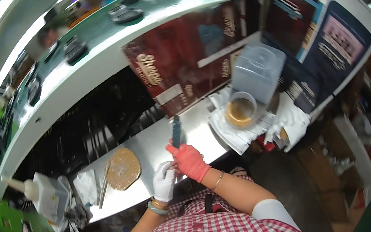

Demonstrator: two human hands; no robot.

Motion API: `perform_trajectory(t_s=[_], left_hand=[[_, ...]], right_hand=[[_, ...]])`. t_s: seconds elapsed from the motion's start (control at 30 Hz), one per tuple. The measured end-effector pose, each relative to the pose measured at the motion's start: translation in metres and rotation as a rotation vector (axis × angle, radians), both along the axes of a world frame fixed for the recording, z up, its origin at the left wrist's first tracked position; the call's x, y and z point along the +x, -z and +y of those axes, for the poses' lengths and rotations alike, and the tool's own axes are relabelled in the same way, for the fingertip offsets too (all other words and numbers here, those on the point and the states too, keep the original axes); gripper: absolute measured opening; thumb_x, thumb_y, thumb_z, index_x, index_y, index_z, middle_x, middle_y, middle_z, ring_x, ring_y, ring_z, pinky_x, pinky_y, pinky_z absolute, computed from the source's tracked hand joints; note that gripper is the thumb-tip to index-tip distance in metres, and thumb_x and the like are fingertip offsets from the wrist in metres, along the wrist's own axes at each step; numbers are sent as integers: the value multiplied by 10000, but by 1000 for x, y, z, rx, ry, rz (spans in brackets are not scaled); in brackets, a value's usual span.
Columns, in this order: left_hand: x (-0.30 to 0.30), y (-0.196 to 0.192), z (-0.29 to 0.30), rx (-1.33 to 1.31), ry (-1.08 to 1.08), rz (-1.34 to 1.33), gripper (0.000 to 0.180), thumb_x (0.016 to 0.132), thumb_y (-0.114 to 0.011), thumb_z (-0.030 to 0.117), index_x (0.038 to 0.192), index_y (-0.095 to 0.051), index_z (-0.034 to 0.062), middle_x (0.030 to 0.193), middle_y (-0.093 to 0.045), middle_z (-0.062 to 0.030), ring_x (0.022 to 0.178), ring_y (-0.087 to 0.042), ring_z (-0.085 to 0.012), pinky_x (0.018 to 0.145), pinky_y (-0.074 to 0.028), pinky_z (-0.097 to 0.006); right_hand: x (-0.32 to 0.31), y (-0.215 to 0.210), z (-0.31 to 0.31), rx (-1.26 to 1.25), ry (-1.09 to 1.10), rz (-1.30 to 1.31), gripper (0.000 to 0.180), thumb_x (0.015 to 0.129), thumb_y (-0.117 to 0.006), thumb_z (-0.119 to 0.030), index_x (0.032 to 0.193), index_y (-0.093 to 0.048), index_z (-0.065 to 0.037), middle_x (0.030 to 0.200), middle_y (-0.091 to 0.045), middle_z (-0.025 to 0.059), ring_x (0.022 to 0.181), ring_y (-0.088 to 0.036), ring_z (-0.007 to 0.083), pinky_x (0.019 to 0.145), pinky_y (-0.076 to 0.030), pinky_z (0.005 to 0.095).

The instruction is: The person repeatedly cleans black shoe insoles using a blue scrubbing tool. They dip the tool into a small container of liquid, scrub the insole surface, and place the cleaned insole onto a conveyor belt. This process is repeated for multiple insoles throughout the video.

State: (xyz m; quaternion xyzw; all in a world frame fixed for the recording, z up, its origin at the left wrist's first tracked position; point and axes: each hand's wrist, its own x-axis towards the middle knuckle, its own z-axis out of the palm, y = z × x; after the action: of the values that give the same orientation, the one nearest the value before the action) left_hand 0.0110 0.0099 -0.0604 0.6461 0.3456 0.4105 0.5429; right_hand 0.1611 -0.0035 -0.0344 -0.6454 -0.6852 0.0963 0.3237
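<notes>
My right hand (191, 162), in a pink-red glove, is closed around the lower end of a narrow, dark blue-green strip-shaped tool (176, 131) that points away from me. Its exact kind is unclear. My left hand (164, 181), in a white glove, has its fingers curled together right beside the right hand's fingers. Whatever those left fingers pinch is hidden or too small to make out. On the metal worktop (149, 146), left of my hands, lies a round brown disc (123, 169) with a worn grey middle. Along its left edge rest long metal tweezers (104, 183).
A white squeeze bottle (44, 193) and crumpled white cloth (86, 186) occupy the near left. Back right, a clear cup (240, 110) with amber contents sits on white cloths (231, 135), before a translucent tub (258, 69). A dark red printed panel (180, 57) stands behind the worktop.
</notes>
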Motion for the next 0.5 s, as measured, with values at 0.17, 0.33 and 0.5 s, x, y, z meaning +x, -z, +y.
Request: perform_trajectory(t_s=[0.17,0.33,0.5], left_hand=[[4,-16,-7,-141,0,-57,169,904,-497,86,1025,-585,8,819,-592,-38,710,-552,-84,620,-441,-206],[4,1,1,25,63,-39,270,962,-419,221,998,-566,-3,828,-590,-63,722,-545,-121,654,-459,-253],[4,-2,-3,-144,65,-151,459,997,-299,360,992,-544,-28,812,-588,-74,719,-548,-158,699,-482,-296]], right_hand=[[2,4,3,8,-48,-47,621,642,-730,-269,1181,-510,-54,1234,-533,181,1001,-566,322,847,-467,395],[6,20,5,62,-12,-49,604,692,-708,-318,1199,-511,-57,1252,-514,187,998,-571,320,848,-469,393],[5,12,2,48,-29,-47,596,694,-710,-308,1199,-511,-62,1222,-525,191,988,-577,321,836,-476,399]])
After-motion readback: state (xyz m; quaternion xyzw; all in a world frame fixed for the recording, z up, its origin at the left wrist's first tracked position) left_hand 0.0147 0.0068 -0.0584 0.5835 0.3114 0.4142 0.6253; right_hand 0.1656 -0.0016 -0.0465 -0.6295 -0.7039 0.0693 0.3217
